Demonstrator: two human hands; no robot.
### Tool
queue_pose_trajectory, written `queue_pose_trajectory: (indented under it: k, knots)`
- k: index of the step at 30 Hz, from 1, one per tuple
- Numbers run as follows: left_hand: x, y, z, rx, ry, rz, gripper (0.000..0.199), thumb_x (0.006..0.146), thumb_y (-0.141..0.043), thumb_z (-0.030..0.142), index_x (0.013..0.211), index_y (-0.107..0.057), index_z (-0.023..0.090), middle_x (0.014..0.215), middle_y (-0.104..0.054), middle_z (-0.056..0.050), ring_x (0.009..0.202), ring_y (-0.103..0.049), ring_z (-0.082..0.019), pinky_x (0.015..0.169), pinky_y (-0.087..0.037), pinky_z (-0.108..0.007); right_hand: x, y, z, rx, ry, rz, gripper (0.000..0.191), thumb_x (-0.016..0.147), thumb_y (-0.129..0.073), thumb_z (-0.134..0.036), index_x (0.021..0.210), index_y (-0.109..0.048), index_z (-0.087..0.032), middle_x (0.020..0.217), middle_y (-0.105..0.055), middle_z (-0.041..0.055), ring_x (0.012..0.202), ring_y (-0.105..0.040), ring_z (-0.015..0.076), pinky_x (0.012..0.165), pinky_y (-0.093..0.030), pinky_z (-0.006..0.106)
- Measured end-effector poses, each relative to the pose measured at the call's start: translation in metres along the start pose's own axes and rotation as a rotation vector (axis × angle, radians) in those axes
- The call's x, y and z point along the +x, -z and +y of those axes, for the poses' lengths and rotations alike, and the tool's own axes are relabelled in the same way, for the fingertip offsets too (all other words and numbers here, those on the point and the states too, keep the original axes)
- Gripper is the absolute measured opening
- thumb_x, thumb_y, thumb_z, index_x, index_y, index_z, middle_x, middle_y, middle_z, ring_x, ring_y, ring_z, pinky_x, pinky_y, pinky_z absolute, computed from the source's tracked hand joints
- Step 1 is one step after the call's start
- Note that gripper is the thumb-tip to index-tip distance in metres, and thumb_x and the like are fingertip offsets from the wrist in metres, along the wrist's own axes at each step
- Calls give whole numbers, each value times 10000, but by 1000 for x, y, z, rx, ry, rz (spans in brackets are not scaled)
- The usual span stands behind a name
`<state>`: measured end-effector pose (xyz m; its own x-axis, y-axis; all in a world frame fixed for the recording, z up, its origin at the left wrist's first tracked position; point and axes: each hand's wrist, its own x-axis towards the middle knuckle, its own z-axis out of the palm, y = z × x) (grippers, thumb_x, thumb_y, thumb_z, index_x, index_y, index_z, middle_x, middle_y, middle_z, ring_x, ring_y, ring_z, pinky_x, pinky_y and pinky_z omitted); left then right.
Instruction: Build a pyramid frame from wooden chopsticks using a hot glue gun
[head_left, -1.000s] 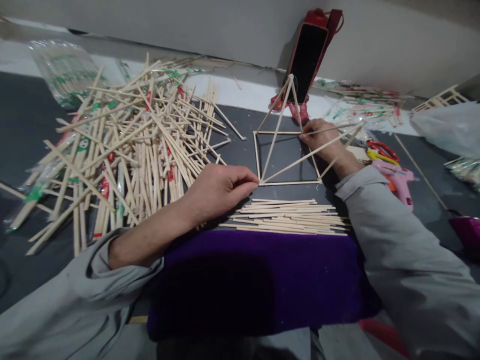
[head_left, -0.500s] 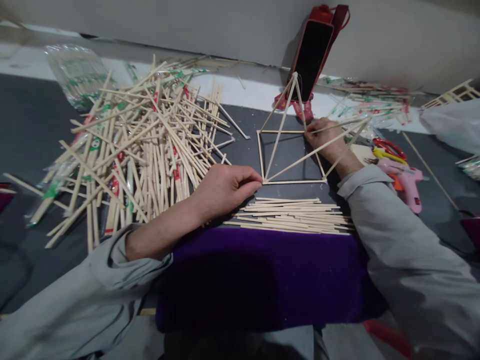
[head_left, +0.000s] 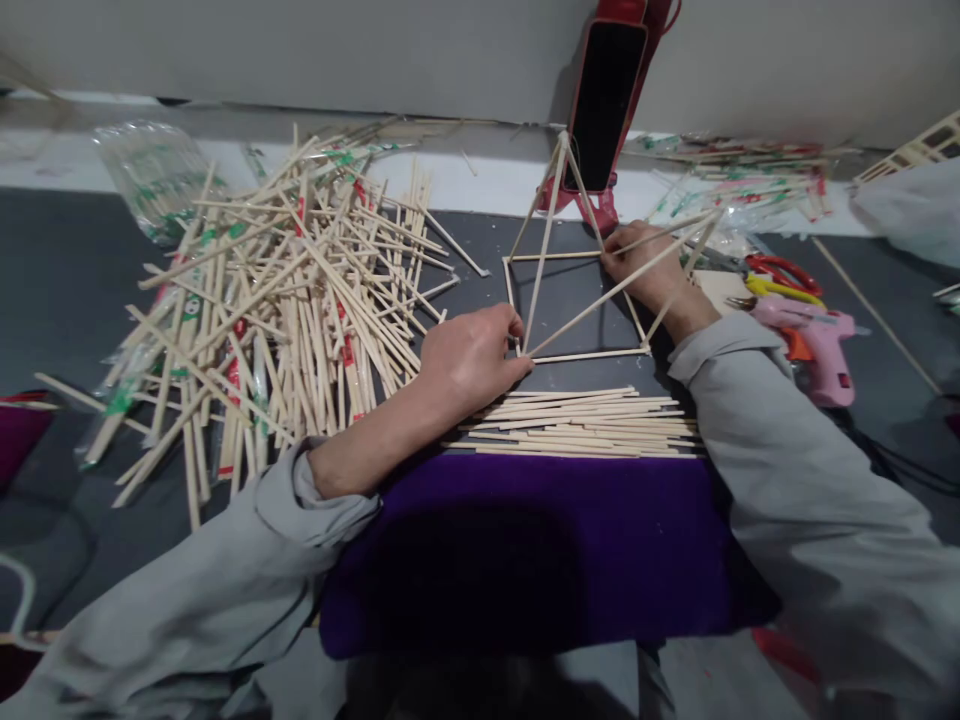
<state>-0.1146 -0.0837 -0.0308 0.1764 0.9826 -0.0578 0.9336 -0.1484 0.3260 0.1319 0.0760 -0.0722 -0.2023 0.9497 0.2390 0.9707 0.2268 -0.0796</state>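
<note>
A frame of joined wooden sticks [head_left: 581,355] rests on the dark table, with a four-sided base, one peak rising at the back and another leaning out to the right. At its near left corner, my left hand [head_left: 474,358] has thumb and fingers around the joint. My right hand [head_left: 651,268] pinches the far right corner, its fingertips partly behind the slanting sticks. Just in front of the frame lies a row of loose sticks [head_left: 577,425], roughly parallel to the table edge.
A large heap of chopsticks [head_left: 300,300], some in wrappers, covers the left side. On the right lie a pink glue gun [head_left: 817,335] and red-handled scissors [head_left: 787,272]. A phone [head_left: 609,105] leans upright behind the frame. Purple cloth [head_left: 637,540] covers the near edge.
My left hand's fingers have shifted from a pinch beside the near left corner to a grip around it. My right hand stays at the far right corner. The camera view has shifted slightly.
</note>
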Motion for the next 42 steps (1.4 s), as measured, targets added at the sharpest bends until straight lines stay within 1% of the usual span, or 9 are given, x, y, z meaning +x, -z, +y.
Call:
queue_pose_trajectory:
  k: [2,9,13,16,24,27,32,37,42]
  knots:
    - [0,-1,-2,3,16,-21,260,877,-767,315,1122,-750,232,935,-797,-9,867,-730,-246,641,-395,-325,-1,1,-1,4,-17,-3,275,941,-577,-177,1078,-810,-126,1179,-782,169,1088,-728,302,981,-576,426]
    - [1,-7,-8,15,-62,-8,159,916,-731,296,1051,-769,222,968,-796,-26,881,-721,-229,663,-392,-322,0,0,3,79,3,-3,270,974,-565,-275,1023,-812,-177,1135,-779,158,1049,-705,302,946,-563,455]
    - [0,-8,-8,27,-60,-14,164,931,-722,300,1068,-771,223,960,-795,-29,880,-723,-231,677,-413,-325,-1,4,1,64,-9,-37,260,962,-570,-237,1029,-806,-151,1153,-773,173,1066,-703,298,959,-558,438]
    - [-1,-9,-8,47,-81,6,174,939,-716,308,1079,-774,222,973,-798,-35,886,-731,-243,677,-425,-334,-3,6,0,75,-19,-52,265,968,-573,-253,1052,-804,-155,1173,-771,162,1109,-709,307,987,-561,447]
    - [-3,-11,-7,97,-96,17,214,942,-690,298,1110,-791,212,1001,-810,-50,918,-754,-268,699,-465,-356,-4,3,4,88,16,-21,283,942,-575,-254,1051,-817,-157,1120,-792,146,1081,-719,306,1021,-558,456]
    - [-3,-11,-7,107,-105,28,226,941,-687,295,1122,-795,213,1001,-813,-49,914,-758,-273,691,-469,-361,-5,5,3,96,13,-19,269,943,-586,-263,1049,-816,-171,1105,-793,136,1073,-720,304,1017,-564,456]
    - [-3,-13,-9,135,-136,55,230,944,-685,309,1120,-798,215,1010,-818,-56,916,-763,-271,689,-479,-356,-5,7,1,73,-35,-55,243,917,-599,-195,1044,-803,-153,1111,-790,152,1094,-728,336,988,-571,477]
    - [-3,-14,-11,164,-142,70,233,951,-673,338,1113,-798,228,1041,-820,-46,928,-766,-274,666,-463,-354,-5,5,3,107,-34,-23,281,956,-563,-269,1057,-803,-163,1105,-794,161,1086,-725,339,969,-567,493]
    - [-5,-10,-13,211,-196,61,265,980,-627,357,1138,-788,218,1112,-812,-63,947,-764,-274,654,-447,-350,-7,8,2,111,-55,-40,289,928,-578,-241,1085,-808,-163,1110,-796,158,1081,-716,324,944,-565,475]
